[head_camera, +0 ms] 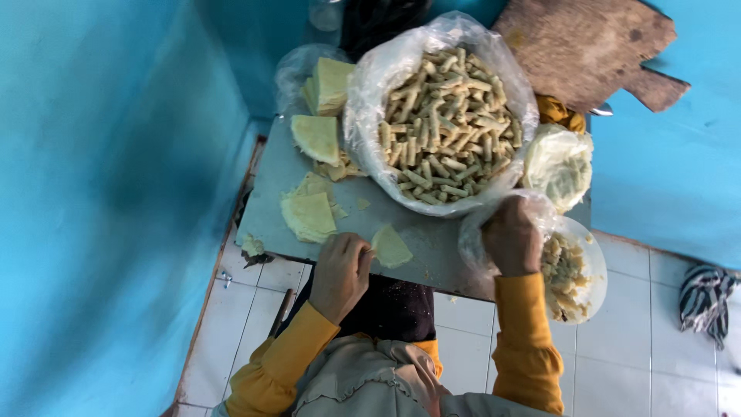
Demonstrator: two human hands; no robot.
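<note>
My left hand (340,272) rests at the near edge of a grey metal table (272,202), its fingertips pinching a pale triangular dough wrapper (391,246) that lies flat there. My right hand (511,235) is closed and reaches into a clear plastic bag over a white plate (590,266) of crumbly yellowish filling (562,270); what it holds is hidden. A big plastic-lined bowl (369,100) of several rolled pastry sticks (446,127) stands just beyond both hands. Both arms wear yellow sleeves.
Stacks of cut wrappers lie at the table's left (309,215) and back left (316,137), more in a bag (330,83). A bagged lump of pale dough (557,164) sits at right. A wooden board (587,46) leans on the blue wall. Striped cloth (704,300) lies on the tiled floor.
</note>
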